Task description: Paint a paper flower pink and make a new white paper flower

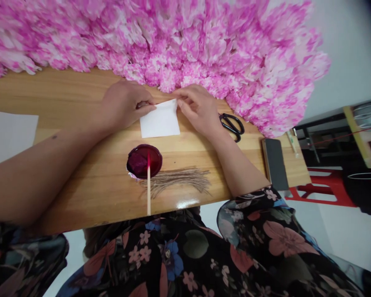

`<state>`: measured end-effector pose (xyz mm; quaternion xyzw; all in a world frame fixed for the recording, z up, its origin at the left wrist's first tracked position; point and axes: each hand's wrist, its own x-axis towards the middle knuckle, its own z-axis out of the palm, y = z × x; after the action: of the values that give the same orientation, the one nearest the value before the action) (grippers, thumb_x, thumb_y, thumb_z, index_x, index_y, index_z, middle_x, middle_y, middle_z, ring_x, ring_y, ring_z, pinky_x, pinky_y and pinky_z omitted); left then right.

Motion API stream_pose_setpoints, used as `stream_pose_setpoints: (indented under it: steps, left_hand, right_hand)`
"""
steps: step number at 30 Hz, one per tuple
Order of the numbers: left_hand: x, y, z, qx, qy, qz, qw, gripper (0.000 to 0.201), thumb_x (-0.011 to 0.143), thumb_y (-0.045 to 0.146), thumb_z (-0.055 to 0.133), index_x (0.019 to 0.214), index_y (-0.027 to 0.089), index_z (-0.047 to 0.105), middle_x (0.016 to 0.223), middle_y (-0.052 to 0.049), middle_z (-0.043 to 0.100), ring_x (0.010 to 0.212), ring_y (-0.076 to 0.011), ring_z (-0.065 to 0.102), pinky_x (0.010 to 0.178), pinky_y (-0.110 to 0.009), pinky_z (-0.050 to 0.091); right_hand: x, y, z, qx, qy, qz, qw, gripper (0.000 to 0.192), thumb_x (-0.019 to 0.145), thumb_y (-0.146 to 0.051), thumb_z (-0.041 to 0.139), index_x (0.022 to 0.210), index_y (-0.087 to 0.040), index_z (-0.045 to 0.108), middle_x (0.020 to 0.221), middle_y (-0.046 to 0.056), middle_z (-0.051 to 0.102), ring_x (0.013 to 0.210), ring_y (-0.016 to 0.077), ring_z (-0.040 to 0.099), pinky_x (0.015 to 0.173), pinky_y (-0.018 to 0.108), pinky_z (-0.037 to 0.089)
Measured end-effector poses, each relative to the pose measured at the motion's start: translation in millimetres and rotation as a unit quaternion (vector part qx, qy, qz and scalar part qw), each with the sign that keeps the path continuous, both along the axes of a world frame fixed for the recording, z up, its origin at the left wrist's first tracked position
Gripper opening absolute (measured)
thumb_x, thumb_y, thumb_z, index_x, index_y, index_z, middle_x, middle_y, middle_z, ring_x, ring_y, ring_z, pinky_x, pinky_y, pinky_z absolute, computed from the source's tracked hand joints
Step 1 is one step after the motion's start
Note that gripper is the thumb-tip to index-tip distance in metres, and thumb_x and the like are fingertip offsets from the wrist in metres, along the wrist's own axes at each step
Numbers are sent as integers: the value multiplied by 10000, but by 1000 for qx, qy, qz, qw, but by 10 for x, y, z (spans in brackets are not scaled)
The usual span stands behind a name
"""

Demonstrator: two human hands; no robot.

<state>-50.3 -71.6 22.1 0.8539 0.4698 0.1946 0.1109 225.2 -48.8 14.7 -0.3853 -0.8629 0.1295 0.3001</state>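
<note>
A small white sheet of paper [160,121] is held by its upper corners between my two hands, just above the wooden table. My left hand [128,103] pinches the upper left corner, thumb on top. At the upper right corner, my right hand [198,107] grips the edge between thumb and fingers. Nearer to me stands a round dish of dark red-purple liquid [138,161], with a pale wooden stick [149,194] resting in it, its dipped end stained pink. Beside the dish lies a bundle of thin brown strings [182,178].
Pink and white ruffled flowers [173,37] fill the table's far side. Black-handled scissors [232,126] lie by my right wrist, and a phone [275,163] lies farther right. White paper [10,132] is at left; a red stool [324,187] stands beyond the table [95,194].
</note>
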Motion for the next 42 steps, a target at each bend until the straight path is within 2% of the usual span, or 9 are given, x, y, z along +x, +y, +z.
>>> stream_pose_setpoints:
  steps: [3,9,14,18,20,24,27,35,42]
  left_hand:
    - [-5,8,-17,3,-13,-6,1000,304,1011,455,563,1052,245,779,915,-45,753,962,-256,684,886,-397,505]
    - [0,7,6,-2,-2,-7,1000,295,1014,447,568,1041,260,794,937,-57,766,964,-268,688,894,-412,499]
    - [24,8,28,11,32,-14,999,365,1022,454,537,1071,217,811,1015,-96,794,983,-281,685,886,-426,475]
    - [23,-1,59,15,46,-19,999,401,1038,452,490,1099,216,809,1083,-98,806,1033,-285,681,892,-426,467]
    - [20,-10,76,19,45,-16,999,396,1038,446,487,1090,218,806,1073,-92,806,1028,-280,676,897,-424,466]
    - [23,-17,86,12,43,-24,999,371,1038,429,495,1075,221,800,1074,-88,801,1016,-265,657,898,-416,463]
    - [34,-15,73,11,35,-27,999,340,1035,422,512,1042,232,794,1052,-82,791,1009,-267,655,906,-418,461]
    - [58,-66,144,8,81,9,997,293,1037,360,551,1063,176,778,1050,-100,781,975,-262,628,878,-401,454]
    - [-28,-20,100,24,80,6,996,212,987,337,610,1011,206,775,901,-75,756,876,-255,629,843,-403,456]
  right_hand:
    - [-18,-44,39,6,-17,13,1000,278,1072,-404,526,1242,-280,709,1219,96,745,1221,302,659,1108,548,554]
    - [-51,-80,102,10,-14,-3,1000,87,962,-256,618,1035,-258,666,1126,80,727,1146,291,649,1067,522,568]
    - [-73,-37,31,-1,-66,22,998,150,957,-330,681,1084,-250,675,1299,96,697,1299,339,595,1165,613,485]
    - [44,40,23,-6,-66,-5,998,130,986,-367,648,1018,-248,690,1307,99,704,1307,350,595,1192,642,448]
    - [97,58,53,3,-57,-20,998,169,997,-395,636,1077,-261,701,1309,101,713,1309,352,595,1197,645,441]
    - [58,8,106,19,-57,5,998,349,1013,-452,631,1316,-285,672,1390,106,701,1346,343,584,1201,604,445]
    - [-57,-43,90,13,-78,44,996,436,1016,-500,637,1397,-289,651,1421,102,698,1348,342,590,1189,580,452]
    - [-199,-64,9,-14,-71,9,997,218,1048,-345,608,1151,-251,775,1180,84,783,1121,296,683,1019,459,508]
    - [-212,-101,28,2,-64,28,998,222,1076,-319,585,1101,-240,791,1162,74,803,1146,263,704,999,412,509]
